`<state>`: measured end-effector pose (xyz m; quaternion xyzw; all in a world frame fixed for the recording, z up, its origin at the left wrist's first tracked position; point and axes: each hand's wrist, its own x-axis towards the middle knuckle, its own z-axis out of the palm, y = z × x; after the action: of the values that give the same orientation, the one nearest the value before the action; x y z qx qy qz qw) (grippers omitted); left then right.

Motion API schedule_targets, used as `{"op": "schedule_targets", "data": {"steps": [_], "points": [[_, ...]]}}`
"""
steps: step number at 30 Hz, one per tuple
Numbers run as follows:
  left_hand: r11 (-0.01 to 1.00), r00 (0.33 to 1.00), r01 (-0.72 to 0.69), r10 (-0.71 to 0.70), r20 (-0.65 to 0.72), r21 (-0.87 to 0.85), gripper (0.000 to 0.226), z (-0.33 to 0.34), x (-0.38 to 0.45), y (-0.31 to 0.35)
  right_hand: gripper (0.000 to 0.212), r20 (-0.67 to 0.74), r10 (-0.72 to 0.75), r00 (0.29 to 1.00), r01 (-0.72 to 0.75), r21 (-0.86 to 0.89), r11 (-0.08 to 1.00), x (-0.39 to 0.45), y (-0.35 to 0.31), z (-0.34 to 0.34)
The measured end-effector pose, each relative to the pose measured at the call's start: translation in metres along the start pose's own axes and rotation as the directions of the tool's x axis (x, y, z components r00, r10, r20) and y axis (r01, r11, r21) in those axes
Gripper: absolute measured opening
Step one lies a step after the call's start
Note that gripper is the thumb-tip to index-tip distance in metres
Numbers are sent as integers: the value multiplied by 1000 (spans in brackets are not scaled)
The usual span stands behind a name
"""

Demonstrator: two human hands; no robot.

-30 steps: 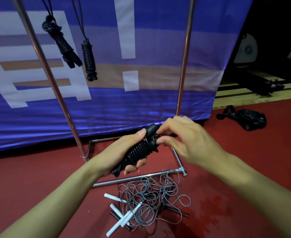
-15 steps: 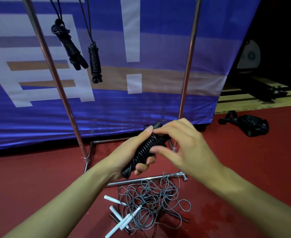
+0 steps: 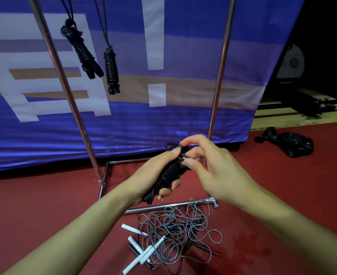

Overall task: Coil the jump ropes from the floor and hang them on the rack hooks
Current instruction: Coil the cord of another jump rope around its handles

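Observation:
My left hand (image 3: 153, 173) grips a black jump rope bundle (image 3: 168, 173), its cord wound tightly round the handles. My right hand (image 3: 209, 165) pinches the cord at the bundle's upper end, beside my left thumb. Two coiled black ropes hang from the top of the metal rack: one tilted (image 3: 80, 48) at the left, one upright (image 3: 111, 70) next to it. Below my hands a tangle of grey rope (image 3: 175, 235) with white handles (image 3: 141, 253) lies on the red floor.
The rack's two steel uprights (image 3: 220, 68) rise in front of a blue and white banner (image 3: 163, 120), and its base bar (image 3: 169, 206) lies just beyond the tangle. A black bag (image 3: 290, 143) sits on the floor at the right.
My hands and the black bundle have stayed in place above the rack base. My right fingers have shifted at the bundle's top end, working the cord.

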<state>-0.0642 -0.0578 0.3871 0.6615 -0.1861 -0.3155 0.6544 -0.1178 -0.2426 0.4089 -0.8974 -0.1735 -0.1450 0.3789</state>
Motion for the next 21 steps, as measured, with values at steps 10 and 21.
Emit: {"op": "schedule_targets", "data": {"steps": [10,21], "points": [[1000,999,-4,4,-54,-4,65,-4,9,-8,44,138,-121,983,145,-183,972,1,4,-7],[998,990,-58,62,-124,39,48,-2,14,-7,41,32,-175,984,177,-276,945,6,11,-2]]}}
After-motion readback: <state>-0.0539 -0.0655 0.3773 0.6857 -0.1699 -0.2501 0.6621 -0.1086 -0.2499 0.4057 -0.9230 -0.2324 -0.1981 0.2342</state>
